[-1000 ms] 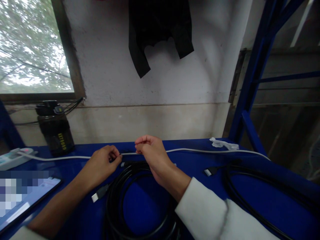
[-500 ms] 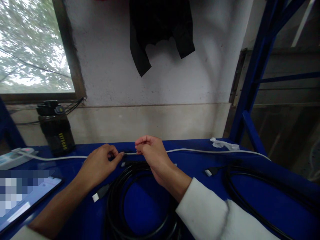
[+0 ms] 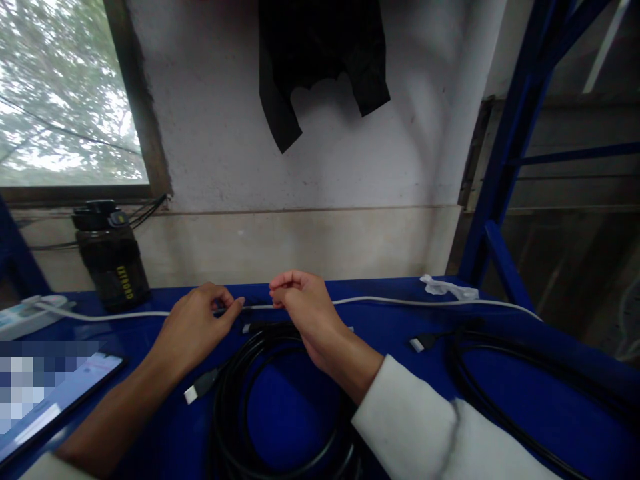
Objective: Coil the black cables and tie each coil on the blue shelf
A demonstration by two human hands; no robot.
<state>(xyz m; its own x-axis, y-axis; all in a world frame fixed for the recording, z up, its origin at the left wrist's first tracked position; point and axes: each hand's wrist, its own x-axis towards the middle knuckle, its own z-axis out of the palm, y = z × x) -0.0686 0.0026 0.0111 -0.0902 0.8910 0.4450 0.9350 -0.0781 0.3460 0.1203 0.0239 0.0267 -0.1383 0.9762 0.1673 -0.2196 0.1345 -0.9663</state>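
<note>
My left hand is curled, thumb and forefinger brought together above the back of a coiled black cable. My right hand has its fingers closed, thumb against forefinger, over the coil's right rear. What either pinch holds, if anything, is too small or hidden to make out. The coil lies on the blue table, a USB plug sticking out at its left. Another connector shows at its back, just below my left fingertips. A white cord runs behind both hands.
At right lies a second black cable with a USB plug. Crumpled white plastic sits at the rear edge. A bottle, a white power strip and a phone are at left. Blue frame posts rise right.
My left hand has shifted slightly left and up, its thumb tip farther from my right hand. My right hand and the cables have stayed put.
</note>
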